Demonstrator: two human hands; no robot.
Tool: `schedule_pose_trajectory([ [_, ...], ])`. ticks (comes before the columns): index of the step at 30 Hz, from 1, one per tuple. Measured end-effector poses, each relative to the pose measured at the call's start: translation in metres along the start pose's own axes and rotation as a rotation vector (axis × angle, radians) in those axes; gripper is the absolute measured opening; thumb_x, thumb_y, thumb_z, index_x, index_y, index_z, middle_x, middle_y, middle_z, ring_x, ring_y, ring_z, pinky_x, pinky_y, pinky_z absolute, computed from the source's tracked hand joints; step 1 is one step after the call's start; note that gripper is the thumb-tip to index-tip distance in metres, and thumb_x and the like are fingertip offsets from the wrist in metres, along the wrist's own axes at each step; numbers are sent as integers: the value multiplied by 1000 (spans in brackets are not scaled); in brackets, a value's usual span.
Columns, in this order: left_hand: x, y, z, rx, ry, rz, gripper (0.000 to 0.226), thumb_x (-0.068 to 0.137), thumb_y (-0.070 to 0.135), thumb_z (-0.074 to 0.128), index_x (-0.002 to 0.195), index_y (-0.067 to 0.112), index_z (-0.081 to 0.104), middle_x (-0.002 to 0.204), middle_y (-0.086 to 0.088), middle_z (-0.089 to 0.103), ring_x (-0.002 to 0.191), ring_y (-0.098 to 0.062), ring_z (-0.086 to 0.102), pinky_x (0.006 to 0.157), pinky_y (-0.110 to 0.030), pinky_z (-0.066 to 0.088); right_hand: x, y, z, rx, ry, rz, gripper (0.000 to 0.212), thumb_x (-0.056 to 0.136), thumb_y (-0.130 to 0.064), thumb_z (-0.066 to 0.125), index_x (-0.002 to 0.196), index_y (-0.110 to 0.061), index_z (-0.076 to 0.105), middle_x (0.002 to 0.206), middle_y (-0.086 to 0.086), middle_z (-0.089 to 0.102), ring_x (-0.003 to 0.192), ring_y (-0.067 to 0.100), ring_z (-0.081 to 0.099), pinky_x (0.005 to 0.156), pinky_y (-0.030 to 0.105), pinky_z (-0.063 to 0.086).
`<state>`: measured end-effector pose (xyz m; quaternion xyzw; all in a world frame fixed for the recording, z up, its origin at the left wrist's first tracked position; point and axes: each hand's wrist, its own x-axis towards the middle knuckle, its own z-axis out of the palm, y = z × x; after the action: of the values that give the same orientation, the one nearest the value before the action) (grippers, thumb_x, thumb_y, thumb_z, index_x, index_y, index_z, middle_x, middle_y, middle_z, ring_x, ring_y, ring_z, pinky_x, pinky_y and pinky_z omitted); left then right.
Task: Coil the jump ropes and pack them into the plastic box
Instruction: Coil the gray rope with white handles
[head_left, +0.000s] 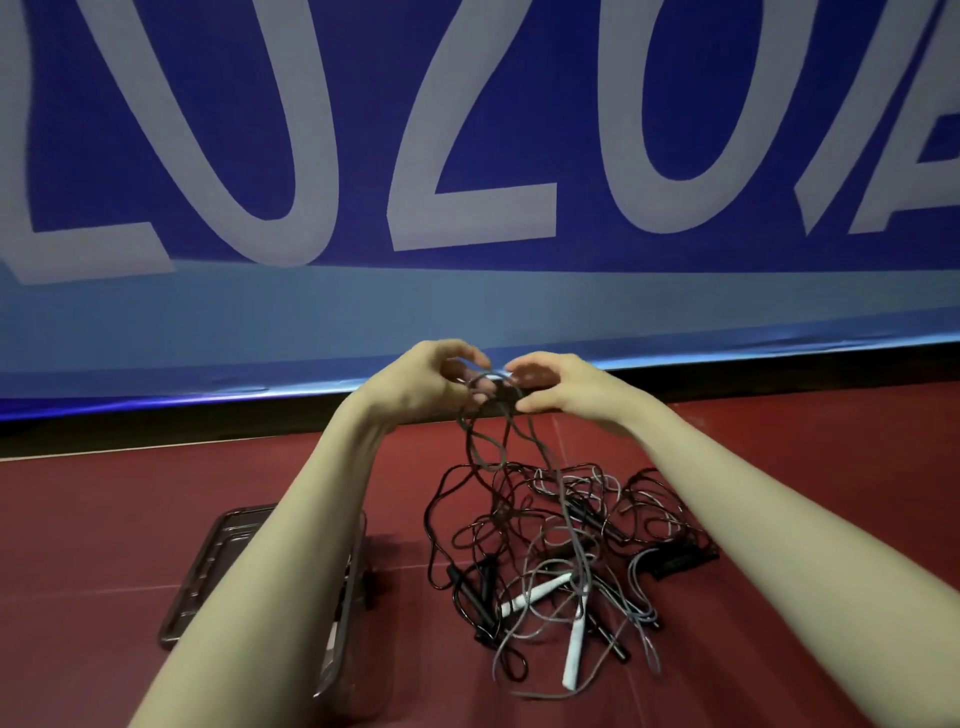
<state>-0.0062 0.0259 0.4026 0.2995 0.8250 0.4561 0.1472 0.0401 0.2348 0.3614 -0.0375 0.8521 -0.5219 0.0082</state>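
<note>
Looping between curled fingers of left hand (415, 382) and right hand (553, 387), grey rope (491, 415)

Dark red floor (156, 519) underfoot, crossed by thin pale seam lines. Behind it, a black strip (156, 431) along the base of a large blue banner (363, 130). Printed across the banner in huge pale letters, "2020" (edges cut off at both sides), above 1 lighter blue band (467, 306).

A blue banner (467, 156) with pale letters stands behind a red floor (104, 519).
</note>
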Motion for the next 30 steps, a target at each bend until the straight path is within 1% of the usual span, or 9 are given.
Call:
schedule_pose_trajectory([
  [3, 0, 1, -6, -72, 97, 66, 28, 84, -6, 66, 104, 13, 58, 88, 1, 72, 74, -4, 66, 68, -16, 50, -2, -15, 11, 72, -39, -70, 9, 92, -3, 60, 98, 3, 64, 80, 10, 70, 73, 13, 66, 78, 23, 52],
  [8, 1, -9, -13, 271, 219, 3, 11, 91, 5, 58, 95, 9, 66, 87, -5, 72, 61, -4, 59, 57, -12, 44, -6, -30, 1, 223, 82, -69, 20, 96, -3, 53, 77, -2, 58, 63, 8, 54, 56, 15, 57, 59, 25, 53],
  [12, -3, -11, -16, -66, 229, -51, 20, 98, 12, 53, 87, 5, 67, 73, -3, 64, 52, -6, 51, 49, -19, 42, -12, -27, -13, 123, -91, 11, 21, 97, -23, 57, 85, -7, 62, 70, 4, 54, 65, 14, 51, 68, 28, 41],
  [15, 0, -1, -13, -190, 421, 9, 24, 99, 13, 49, 79, 10, 62, 64, 4, 51, 48, -3, 43, 45, -15, 34, -14, -23, -19, -35, -247, 55, 12, 93, -20, 63, 88, -10, 61, 76, 4, 54, 71, 14, 51, 73, 27, 41],
  [21, -1, 13, -37, -870, 709, 49, 29, 103, 10, 38, 79, 13, 52, 62, 4, 40, 42, -2, 33, 38, -13, 23, -15, 16, -19, -209, -208, 142, 20, 99, -21, 53, 81, -15, 59, 77, 0, 64, 70, 7, 61, 80, 33, 45],
  [25, -4, -23, -36, -507, 724, -130, 30, 101, 12, 39, 75, 13, 54, 64, -3, 44, 50, -12, 37, 42, -17, 31, -16, 11, -16, -18, 90, 45, 25, 104, -18, 40, 80, -12, 47, 61, 1, 47, 53, 14, 51, 68, 37, 56],
  [27, -4, -48, -35, -264, 700, -233, 26, 99, 13, 45, 76, 14, 57, 76, -11, 57, 55, -16, 48, 53, -24, 37, -13, -11, -19, 30, 205, -23, 26, 104, -17, 38, 79, -14, 43, 58, -1, 36, 45, 10, 36, 47, 26, 44],
  [29, -7, -56, -31, -166, 598, -256, 8, 92, 7, 56, 91, 15, 59, 100, -16, 66, 71, -21, 58, 60, -27, 41, -11, -32, -23, -103, 259, -97, 28, 103, -20, 40, 76, -15, 44, 59, -1, 36, 44, 9, 32, 45, 23, 31],
  [30, -7, -52, -27, -166, 523, -230, 22, 88, 2, 60, 106, 15, 57, 111, -13, 64, 85, -21, 60, 66, -28, 43, -11, -40, -24, -206, 268, -135, 29, 103, -22, 42, 74, -16, 46, 60, 1, 40, 47, 10, 35, 49, 25, 30],
])
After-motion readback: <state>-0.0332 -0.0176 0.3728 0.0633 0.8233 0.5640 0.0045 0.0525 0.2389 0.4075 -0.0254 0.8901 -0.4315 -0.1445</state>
